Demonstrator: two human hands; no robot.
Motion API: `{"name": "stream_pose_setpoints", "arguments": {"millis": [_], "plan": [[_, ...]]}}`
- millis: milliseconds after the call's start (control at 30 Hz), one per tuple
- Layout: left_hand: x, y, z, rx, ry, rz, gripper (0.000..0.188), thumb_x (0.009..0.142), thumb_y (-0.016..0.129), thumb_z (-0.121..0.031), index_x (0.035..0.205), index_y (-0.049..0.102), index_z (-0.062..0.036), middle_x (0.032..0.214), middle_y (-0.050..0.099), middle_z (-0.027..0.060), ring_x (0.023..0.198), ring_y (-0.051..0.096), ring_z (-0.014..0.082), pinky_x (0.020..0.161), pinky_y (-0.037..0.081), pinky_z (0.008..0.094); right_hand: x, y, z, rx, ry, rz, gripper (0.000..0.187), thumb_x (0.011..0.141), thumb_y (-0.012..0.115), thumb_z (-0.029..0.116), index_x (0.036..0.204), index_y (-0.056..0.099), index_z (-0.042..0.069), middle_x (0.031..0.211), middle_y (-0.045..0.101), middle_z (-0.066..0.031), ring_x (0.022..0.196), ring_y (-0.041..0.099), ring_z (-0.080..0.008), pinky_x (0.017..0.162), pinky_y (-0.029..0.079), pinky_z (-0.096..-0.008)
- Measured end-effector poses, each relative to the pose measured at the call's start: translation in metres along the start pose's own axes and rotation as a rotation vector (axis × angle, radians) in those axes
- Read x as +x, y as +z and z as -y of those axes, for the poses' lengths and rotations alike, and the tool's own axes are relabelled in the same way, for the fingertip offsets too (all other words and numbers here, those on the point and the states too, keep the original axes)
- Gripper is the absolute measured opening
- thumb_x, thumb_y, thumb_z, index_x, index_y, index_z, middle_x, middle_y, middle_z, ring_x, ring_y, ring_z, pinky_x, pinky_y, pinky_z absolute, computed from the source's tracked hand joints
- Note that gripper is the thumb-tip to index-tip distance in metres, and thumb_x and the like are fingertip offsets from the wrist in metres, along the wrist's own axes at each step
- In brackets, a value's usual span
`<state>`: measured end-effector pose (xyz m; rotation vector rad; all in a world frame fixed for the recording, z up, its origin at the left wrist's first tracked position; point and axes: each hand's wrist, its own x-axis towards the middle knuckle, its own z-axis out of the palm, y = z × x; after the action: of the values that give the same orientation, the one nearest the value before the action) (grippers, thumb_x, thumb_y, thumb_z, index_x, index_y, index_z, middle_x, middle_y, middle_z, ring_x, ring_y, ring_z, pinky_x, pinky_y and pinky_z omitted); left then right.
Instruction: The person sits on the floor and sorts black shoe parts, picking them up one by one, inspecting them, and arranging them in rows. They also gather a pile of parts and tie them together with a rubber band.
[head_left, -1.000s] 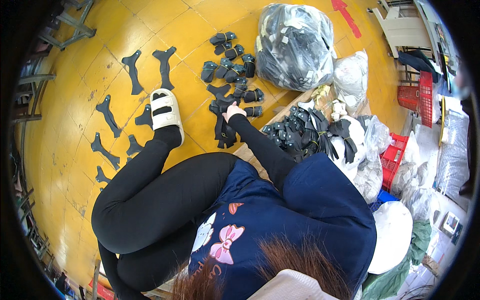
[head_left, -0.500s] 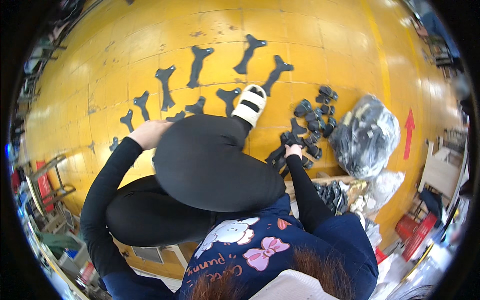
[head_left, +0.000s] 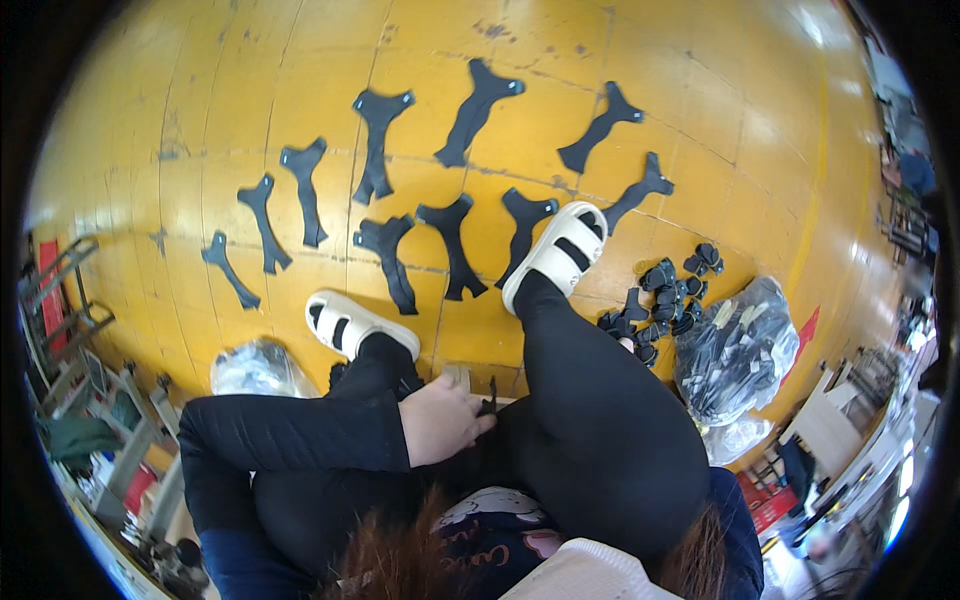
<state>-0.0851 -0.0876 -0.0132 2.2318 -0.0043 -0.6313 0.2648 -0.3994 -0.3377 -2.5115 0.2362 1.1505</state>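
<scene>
Head view: left hand [head_left: 440, 420] fingers [head_left: 482, 418] touching small black piece [head_left: 491, 398].

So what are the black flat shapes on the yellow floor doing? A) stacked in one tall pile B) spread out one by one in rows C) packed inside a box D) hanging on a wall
B: the black flat shapes lie apart from each other in rough rows on the yellow floor, just past the white sandals.
</scene>
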Motion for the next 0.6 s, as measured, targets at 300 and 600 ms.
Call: {"name": "stream_pose_setpoints", "arguments": {"millis": [300,600], "plan": [[0.011,0.015,-0.027,0.306,-0.227,-0.264,0.032,0.084,0.051,-0.018,0.113,0.058,-0.0078,0.105,0.057,0.0113,0.108,0.05,0.0273,0.098,0.035,0.0397,-0.027,0.004,0.032,-0.315,-0.2,-0.067,0.032,0.074,0.07,0.025,0.088,0.062,-0.002,0.083,0.062,-0.018,0.071,0.06,-0.0278,0.063,0.045,-0.0365],[-0.015,-0.062,-0.05,0.487,-0.37,-0.274,0.046,0.075,0.062,-0.013,0.12,0.052,-0.0071,0.113,0.056,0.0129,0.11,0.05,0.029,0.098,0.035,0.0398,0.028,0.004,0.001,-0.873,-0.336,-0.089,0.033,0.071,0.066,0.044,0.1,0.068,0.028,0.09,0.065,-0.0127,0.085,0.063,-0.034,0.081,0.051,-0.0413]]}}
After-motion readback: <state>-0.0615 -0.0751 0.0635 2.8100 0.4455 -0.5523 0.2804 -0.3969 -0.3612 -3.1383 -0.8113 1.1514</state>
